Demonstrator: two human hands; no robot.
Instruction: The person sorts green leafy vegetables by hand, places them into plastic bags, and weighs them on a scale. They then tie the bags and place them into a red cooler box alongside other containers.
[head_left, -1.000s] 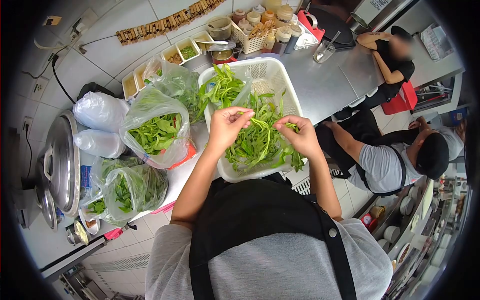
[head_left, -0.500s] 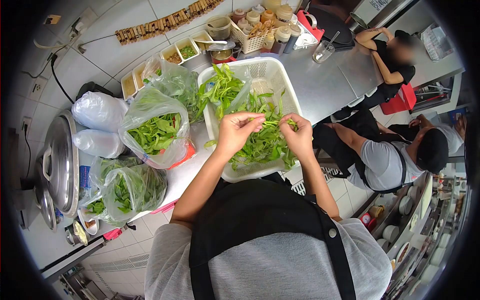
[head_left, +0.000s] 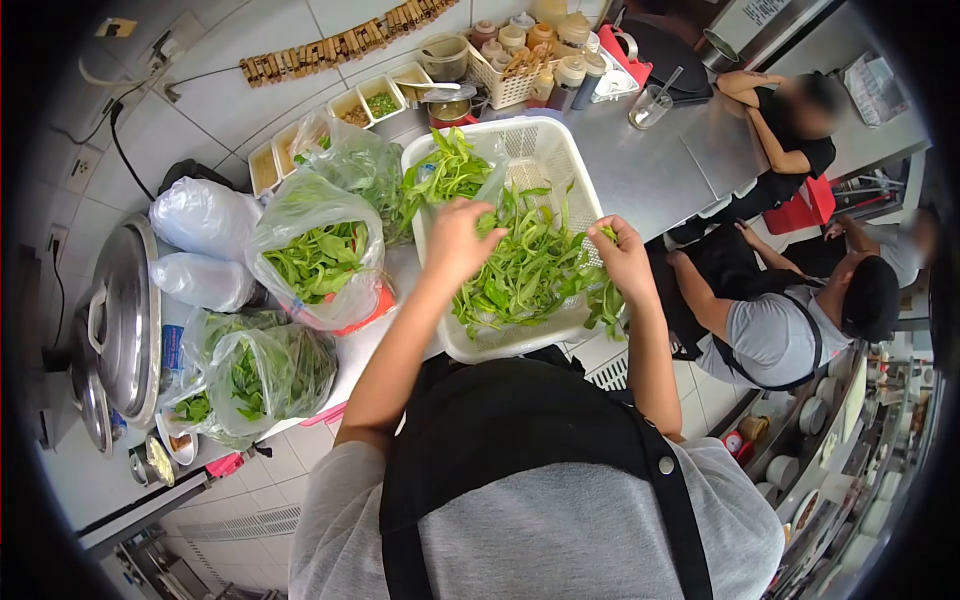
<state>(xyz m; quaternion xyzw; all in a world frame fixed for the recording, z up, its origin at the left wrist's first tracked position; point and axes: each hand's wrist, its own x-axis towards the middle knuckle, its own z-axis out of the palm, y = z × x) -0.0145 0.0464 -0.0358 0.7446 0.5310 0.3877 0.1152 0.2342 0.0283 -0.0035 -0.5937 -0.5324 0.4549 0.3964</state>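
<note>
My right hand (head_left: pixel 624 256) is closed on a sprig of leafy greens (head_left: pixel 604 304), which hangs over the right rim of a white perforated basket (head_left: pixel 574 165). Over the basket's left part is my left hand (head_left: pixel 459 243), slightly blurred, its thumb apart from its fingers and nothing visible in it. Loose leafy greens (head_left: pixel 520 272) lie in the basket below and between both hands. Just beyond my left fingertips, a bunch of greens (head_left: pixel 450 168) rests in the basket's far left corner, partly in clear plastic.
Open plastic bags of greens (head_left: pixel 315 262) stand left of the basket, beside white filled bags (head_left: pixel 203 220) and a large lidded pot (head_left: pixel 128 325). Sauce bottles (head_left: pixel 572 72) and a glass (head_left: pixel 650 108) stand at the back. Two co-workers (head_left: pixel 775 325) (head_left: pixel 800 120) are on the right.
My hands have moved apart. The left went up and left, away from the stems; the right moved slightly right, with the sprig now hanging from it over the rim.
</note>
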